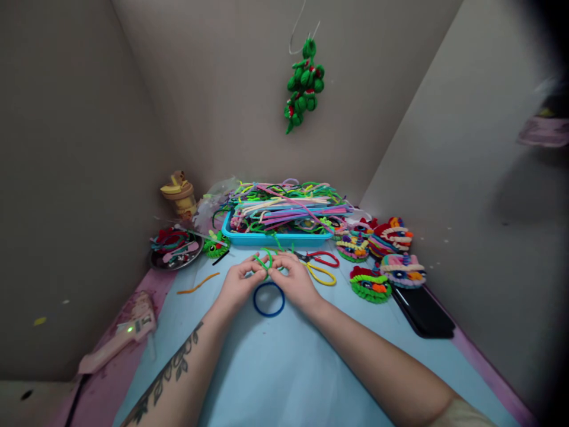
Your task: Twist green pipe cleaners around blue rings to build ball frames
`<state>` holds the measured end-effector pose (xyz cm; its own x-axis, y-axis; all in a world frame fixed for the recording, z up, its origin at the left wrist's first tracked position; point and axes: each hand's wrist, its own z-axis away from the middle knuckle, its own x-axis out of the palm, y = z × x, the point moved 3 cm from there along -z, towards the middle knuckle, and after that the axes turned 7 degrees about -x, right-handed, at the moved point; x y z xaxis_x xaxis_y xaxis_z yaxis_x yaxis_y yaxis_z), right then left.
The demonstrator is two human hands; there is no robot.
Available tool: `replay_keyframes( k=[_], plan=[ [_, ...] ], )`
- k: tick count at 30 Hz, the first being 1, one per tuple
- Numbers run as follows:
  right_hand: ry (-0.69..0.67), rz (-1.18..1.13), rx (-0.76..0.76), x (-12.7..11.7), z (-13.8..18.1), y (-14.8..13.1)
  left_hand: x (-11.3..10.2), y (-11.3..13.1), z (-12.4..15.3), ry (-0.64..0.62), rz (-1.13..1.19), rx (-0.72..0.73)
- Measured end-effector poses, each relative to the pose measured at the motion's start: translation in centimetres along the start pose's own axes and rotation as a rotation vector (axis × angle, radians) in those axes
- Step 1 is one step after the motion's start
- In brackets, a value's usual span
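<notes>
Between my fingertips is a green pipe cleaner point(268, 259), bent into loops. My left hand point(243, 277) pinches it from the left, thumb and forefinger together. From the right, my right hand point(293, 279) grips it with thumb and fingers. Just below the hands a dark blue ring point(269, 299) lies on the light blue cloth point(275, 367). Scissors point(323, 267) with one red and one yellow handle rest beside my right hand, their blades partly behind it. An orange pipe cleaner piece point(198, 283) and a short black piece point(221, 257) lie to the left.
A blue tray point(275, 239) heaped with colourful pipe cleaners stands at the back. Colourful fuzzy figures point(371, 284) and a black phone point(424, 311) are on the right. Left are a metal bowl point(178, 261), a pink glue gun point(120, 344) and a cup point(181, 198). Green figures point(306, 83) hang above.
</notes>
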<state>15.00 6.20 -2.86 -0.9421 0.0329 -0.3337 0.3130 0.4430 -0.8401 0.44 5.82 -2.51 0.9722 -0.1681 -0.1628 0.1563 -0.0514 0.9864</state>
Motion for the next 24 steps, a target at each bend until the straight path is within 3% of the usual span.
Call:
replay_keyframes(
  k=[24],
  plan=[
    [-0.024, -0.004, -0.025, -0.97, -0.71, -0.01, -0.3, 0.18, -0.13, 0.056, -0.088, -0.003]
  ],
)
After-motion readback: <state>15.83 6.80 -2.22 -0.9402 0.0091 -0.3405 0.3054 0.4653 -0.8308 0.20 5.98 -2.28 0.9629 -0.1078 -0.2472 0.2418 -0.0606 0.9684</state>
